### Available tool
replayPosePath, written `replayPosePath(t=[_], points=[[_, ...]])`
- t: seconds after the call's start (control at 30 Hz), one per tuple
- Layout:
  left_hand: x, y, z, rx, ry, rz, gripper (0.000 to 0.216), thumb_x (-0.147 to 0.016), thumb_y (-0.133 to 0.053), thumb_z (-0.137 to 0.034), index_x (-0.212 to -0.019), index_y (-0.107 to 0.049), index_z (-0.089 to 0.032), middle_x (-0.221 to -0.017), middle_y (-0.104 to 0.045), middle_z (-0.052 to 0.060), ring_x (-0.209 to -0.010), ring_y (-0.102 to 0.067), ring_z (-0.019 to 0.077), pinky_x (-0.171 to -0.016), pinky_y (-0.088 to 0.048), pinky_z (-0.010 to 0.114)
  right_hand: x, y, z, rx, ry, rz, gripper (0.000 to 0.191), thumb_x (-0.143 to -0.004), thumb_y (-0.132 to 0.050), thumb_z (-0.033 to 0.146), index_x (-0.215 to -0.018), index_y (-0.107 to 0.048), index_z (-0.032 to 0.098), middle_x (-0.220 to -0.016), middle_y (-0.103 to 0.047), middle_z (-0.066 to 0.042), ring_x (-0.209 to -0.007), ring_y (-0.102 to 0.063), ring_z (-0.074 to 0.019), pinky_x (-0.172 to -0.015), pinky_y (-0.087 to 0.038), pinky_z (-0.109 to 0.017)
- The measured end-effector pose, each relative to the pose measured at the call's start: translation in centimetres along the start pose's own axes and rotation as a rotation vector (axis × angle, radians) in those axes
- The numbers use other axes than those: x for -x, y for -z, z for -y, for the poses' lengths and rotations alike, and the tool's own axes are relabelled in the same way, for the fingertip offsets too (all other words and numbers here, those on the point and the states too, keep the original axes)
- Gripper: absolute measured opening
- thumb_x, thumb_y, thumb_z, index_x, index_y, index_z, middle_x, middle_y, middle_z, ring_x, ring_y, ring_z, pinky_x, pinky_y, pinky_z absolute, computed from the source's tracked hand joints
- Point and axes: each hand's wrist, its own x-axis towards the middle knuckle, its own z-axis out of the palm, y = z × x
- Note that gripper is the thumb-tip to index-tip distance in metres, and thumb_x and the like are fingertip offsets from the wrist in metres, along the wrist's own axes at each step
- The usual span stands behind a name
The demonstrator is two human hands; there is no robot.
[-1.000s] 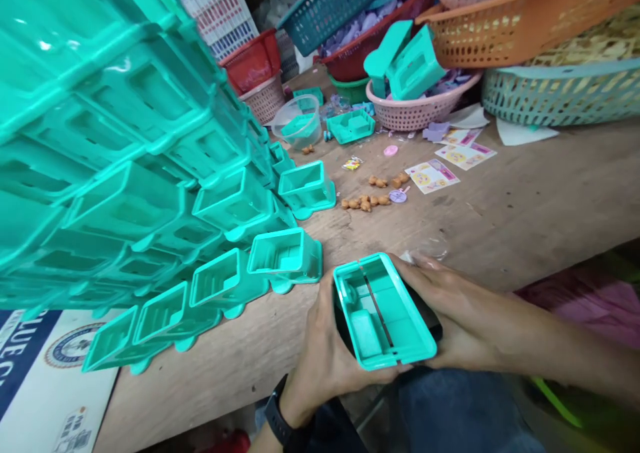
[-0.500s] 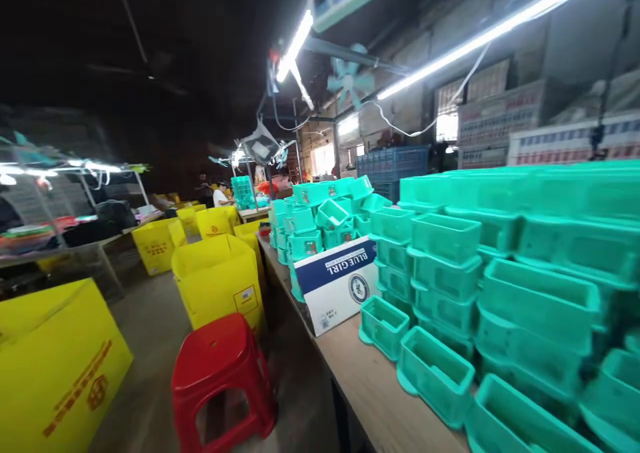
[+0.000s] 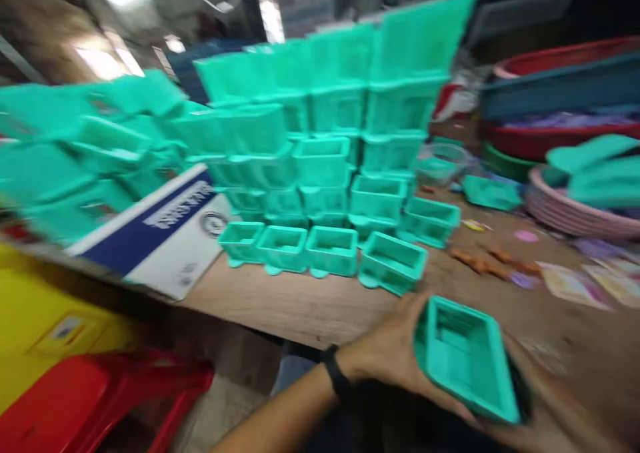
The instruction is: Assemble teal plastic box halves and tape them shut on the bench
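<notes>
A green plastic box [image 3: 467, 363] with an open top is held low over the table's front edge at the right. My left hand [image 3: 397, 353] grips its left side, with a black band around the wrist. On the far side of the box my right hand [image 3: 543, 403] is wrapped against it, blurred and partly hidden. Just beyond my left hand stands a similar green box [image 3: 393, 259], at the end of a row of such boxes. Behind this row rise stacks of the same boxes [image 3: 325, 166].
A white and blue carton [image 3: 165, 233] leans at the left of the row. Round baskets [image 3: 585, 199] stand at the right. Small brown pieces [image 3: 483, 263] and paper cards [image 3: 573, 283] lie on the table [image 3: 280, 299]. At lower left are a red stool [image 3: 65, 406] and a yellow bin [image 3: 65, 319].
The view has swung to the right and down, onto the near table. Both my hands have come into sight, holding a green box.
</notes>
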Motion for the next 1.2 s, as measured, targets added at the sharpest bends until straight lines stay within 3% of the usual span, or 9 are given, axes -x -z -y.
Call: replayPosePath(t=[0.03, 0.07, 0.13, 0.27, 0.5, 0.6, 0.8, 1.03, 1.2], points=[[0.0, -0.6, 0.3, 0.121, -0.047, 0.135, 0.12, -0.023, -0.107, -0.057, -0.129, -0.065, -0.02, -0.124, -0.072, 0.009, -0.117, -0.069, 0.0361, -0.106, -0.061, 0.051, 2.1, 1.6, -0.1, 0.053, -0.071, 0.002, 0.112, -0.069, -0.08, 0.048, -0.167, -0.024, 0.047, -0.151, -0.064, -0.007, -0.128, -0.067, -0.0449, -0.095, -0.06, -0.058], [-0.1, -0.9, 0.7, 0.21, -0.037, 0.203, 0.123, -0.031, -0.107, -0.057, -0.138, -0.058, -0.019, -0.134, -0.067, 0.012, -0.126, -0.065, 0.037, -0.114, -0.054, 0.053, 3.5, 2.6, 0.1, 0.098, -0.11, 0.009, 0.111, -0.073, -0.08, 0.045, -0.168, -0.024, 0.039, -0.152, -0.063, -0.011, -0.129, -0.066, -0.0436, -0.098, -0.061, -0.054], [-0.1, -0.7, 1.1, 0.3, 0.015, 0.257, 0.121, -0.045, -0.105, -0.058, -0.146, -0.05, -0.022, -0.144, -0.061, 0.013, -0.133, -0.06, 0.0374, -0.12, -0.047, 0.055, 4.4, 3.3, 0.7, 0.153, -0.114, 0.044, 0.109, -0.077, -0.082, 0.043, -0.167, -0.023, 0.029, -0.152, -0.06, -0.015, -0.132, -0.065, -0.04, -0.105, -0.059, -0.049], [0.0, 0.0, 0.9, 0.307, 0.118, 0.308, 0.114, -0.05, -0.104, -0.056, -0.144, -0.048, -0.025, -0.141, -0.061, 0.011, -0.129, -0.061, 0.0375, -0.116, -0.049, 0.056, 3.1, 2.8, 1.7, 0.133, -0.108, 0.078, 0.113, -0.07, -0.089, 0.04, -0.163, -0.024, 0.028, -0.15, -0.06, -0.015, -0.131, -0.065, -0.0374, -0.11, -0.056, -0.048], [0.2, 0.0, 1.0, 0.146, 0.11, 0.333, 0.117, -0.054, -0.1, -0.051, -0.151, -0.04, -0.024, -0.145, -0.056, 0.013, -0.133, -0.058, 0.0396, -0.117, -0.048, 0.056, 3.4, 3.0, 1.9, 0.105, -0.195, 0.174, 0.111, -0.07, -0.087, 0.038, -0.162, -0.028, 0.023, -0.153, -0.056, -0.019, -0.138, -0.058, -0.0402, -0.115, -0.052, -0.056], [0.5, 0.2, 1.1, 0.136, 0.108, 0.333, 0.111, -0.06, -0.096, -0.058, -0.151, -0.041, -0.025, -0.147, -0.056, 0.013, -0.134, -0.058, 0.0399, -0.115, -0.051, 0.054, 3.1, 3.3, 2.0, 0.091, -0.223, 0.176, 0.109, -0.071, -0.088, 0.039, -0.162, -0.03, 0.022, -0.155, -0.054, -0.02, -0.141, -0.055, -0.0417, -0.116, -0.049, -0.058], [0.2, 0.4, 1.1, 0.05, 0.088, 0.36, 0.123, -0.055, -0.098, -0.065, -0.152, -0.036, -0.022, -0.146, -0.057, 0.017, -0.133, -0.06, 0.0445, -0.116, -0.049, 0.061, 2.2, 4.4, 2.1, -0.019, -0.084, 0.233, 0.1, -0.085, -0.082, 0.041, -0.164, -0.022, 0.024, -0.156, -0.052, -0.019, -0.141, -0.055, -0.0368, -0.113, -0.053, -0.051], [0.3, 0.5, 1.1, 0.037, 0.05, 0.361, 0.115, -0.064, -0.093, -0.067, -0.153, -0.034, -0.023, -0.15, -0.054, 0.018, -0.139, -0.057, 0.0421, -0.117, -0.049, 0.058, 1.4, 4.0, 2.8, -0.019, -0.169, 0.239, 0.095, -0.08, -0.086, 0.04, -0.157, -0.033, 0.025, -0.147, -0.059, -0.014, -0.134, -0.06, -0.0324, -0.112, -0.052, -0.046], [0.3, 0.4, 1.2, 0.074, 0.058, 0.359, 0.117, -0.064, -0.093, -0.069, -0.153, -0.033, -0.024, -0.153, -0.053, 0.017, -0.142, -0.054, 0.0415, -0.121, -0.045, 0.058, 1.4, 3.8, 2.7, -0.014, -0.146, 0.214, 0.099, -0.078, -0.087, 0.039, -0.158, -0.031, 0.024, -0.148, -0.059, -0.015, -0.134, -0.06, -0.0346, -0.112, -0.052, -0.049]])
